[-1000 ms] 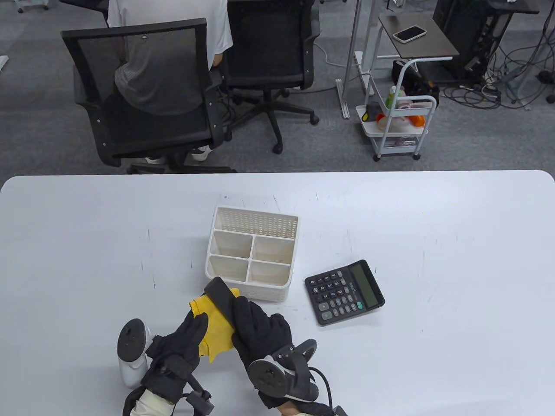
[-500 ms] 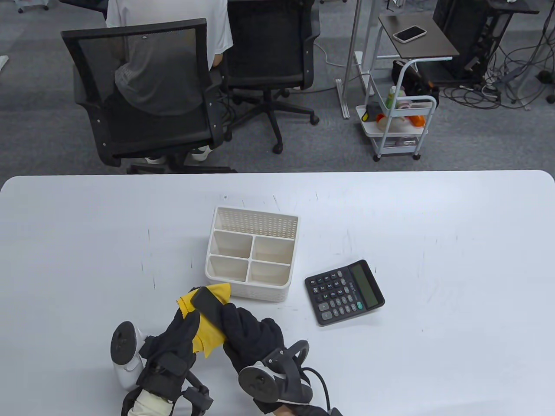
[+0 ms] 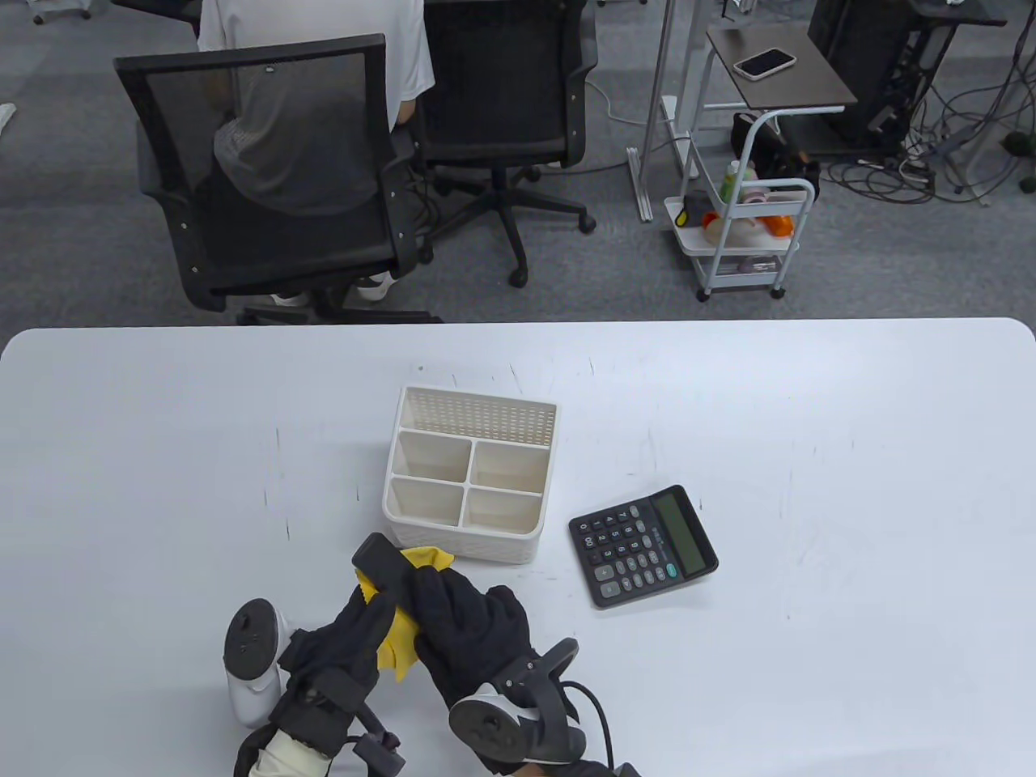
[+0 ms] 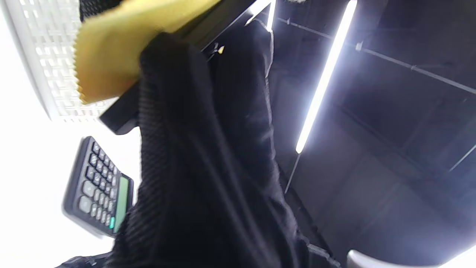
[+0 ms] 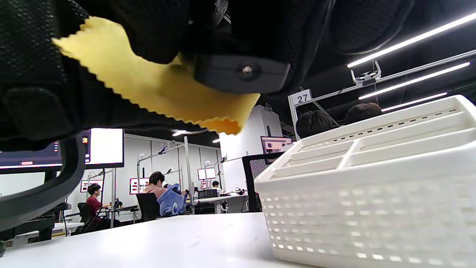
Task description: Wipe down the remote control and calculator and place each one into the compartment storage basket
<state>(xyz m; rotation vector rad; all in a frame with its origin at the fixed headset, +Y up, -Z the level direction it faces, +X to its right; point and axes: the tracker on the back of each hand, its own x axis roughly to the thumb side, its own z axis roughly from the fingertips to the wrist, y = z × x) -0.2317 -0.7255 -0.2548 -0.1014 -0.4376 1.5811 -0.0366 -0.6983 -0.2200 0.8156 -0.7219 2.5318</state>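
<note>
My right hand [image 3: 441,595] grips a black remote control [image 3: 379,561] just in front of the basket, its far end pointing up and left. Under and beside the remote, my left hand [image 3: 368,619] holds a yellow cloth [image 3: 398,639] against it. In the right wrist view the cloth [image 5: 160,85] hangs below the remote's end [image 5: 241,72]. The white compartment basket [image 3: 465,541] stands mid-table with all its compartments empty. A black calculator [image 3: 643,546] lies flat to its right, apart from both hands. The left wrist view shows the cloth [image 4: 122,48], the remote [image 4: 121,117] and the calculator [image 4: 98,190].
Bare white table [image 3: 850,486] stretches to either side. Beyond the far edge stand two black office chairs [image 3: 267,162], one with a person seated in it, and a small white cart [image 3: 745,235].
The remote has drawn back a little from the basket, toward me and leftward. My left hand slid the cloth left, then back right along it; less cloth shows now.
</note>
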